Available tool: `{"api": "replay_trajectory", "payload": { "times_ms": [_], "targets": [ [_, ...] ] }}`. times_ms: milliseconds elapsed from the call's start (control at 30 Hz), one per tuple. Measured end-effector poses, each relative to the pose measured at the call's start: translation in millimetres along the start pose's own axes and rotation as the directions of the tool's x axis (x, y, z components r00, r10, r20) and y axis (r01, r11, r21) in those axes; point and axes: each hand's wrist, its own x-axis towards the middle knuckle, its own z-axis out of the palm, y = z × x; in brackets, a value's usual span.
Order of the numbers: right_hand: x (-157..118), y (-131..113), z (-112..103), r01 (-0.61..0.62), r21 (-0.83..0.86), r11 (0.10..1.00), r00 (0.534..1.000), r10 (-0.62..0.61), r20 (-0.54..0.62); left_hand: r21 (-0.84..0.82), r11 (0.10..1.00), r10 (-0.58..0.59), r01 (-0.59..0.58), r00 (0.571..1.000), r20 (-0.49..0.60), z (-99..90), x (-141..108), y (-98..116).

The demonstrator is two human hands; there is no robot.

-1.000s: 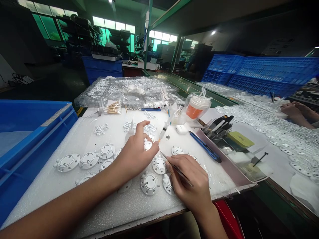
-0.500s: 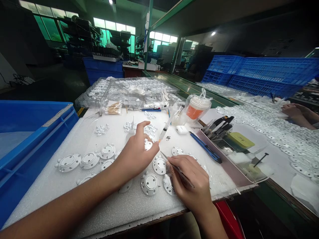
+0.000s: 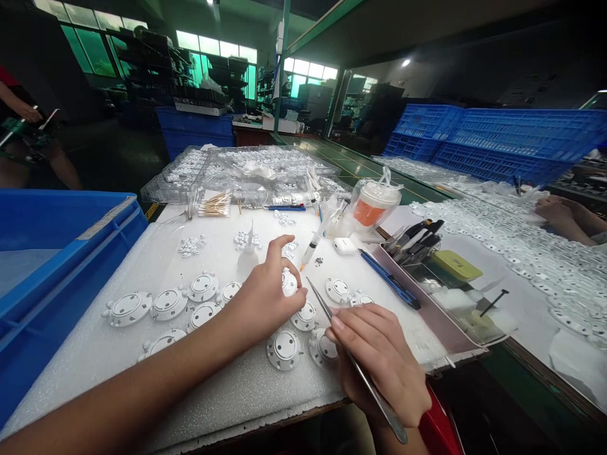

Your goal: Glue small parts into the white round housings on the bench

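My left hand (image 3: 268, 294) curls its thumb and index finger around a small white round part (image 3: 288, 283), lifted over the foam board and partly hidden by the fingers. In my right hand (image 3: 386, 357) is a pair of metal tweezers (image 3: 374, 395), its tips pointing up and left, just right of the white part and apart from it. Several white disc-shaped pieces with dark dots, such as one disc piece (image 3: 284, 349), lie below and around both hands. Beyond the tweezer tips are a syringe (image 3: 310, 250) and a little pile of dark bits (image 3: 319, 260).
A dropper bottle (image 3: 248, 258) stands behind my left hand. Cotton swabs (image 3: 214, 204) and a wrapped cup (image 3: 374, 205) sit farther back. A blue bin (image 3: 71, 253) borders the left; a tool box (image 3: 427, 316) borders the right. Another person's hands (image 3: 559, 212) work far right.
My right hand has shifted right and down, turning so the tweezers' handle swings downward. My left thumb and fingers have moved slightly, showing more of the white part. A person has appeared at far left.
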Motion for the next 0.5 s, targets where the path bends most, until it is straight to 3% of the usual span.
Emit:
{"api": "replay_trajectory", "payload": {
  "times_ms": [333, 500],
  "targets": [
    [5.6, 2.1, -0.8, 0.12, 0.041, 0.992, 0.988, -0.124, 0.09, -0.019, 1.0, 0.013, -0.013, 1.0, 0.015, 0.9, 0.4, -0.3],
    [6.7, 1.9, 1.0, 0.114, 0.047, 0.992, 0.988, -0.119, 0.099, -0.009, 1.0, 0.003, -0.003, 1.0, 0.006, 1.7, 0.6, -1.6]
  ]
}}
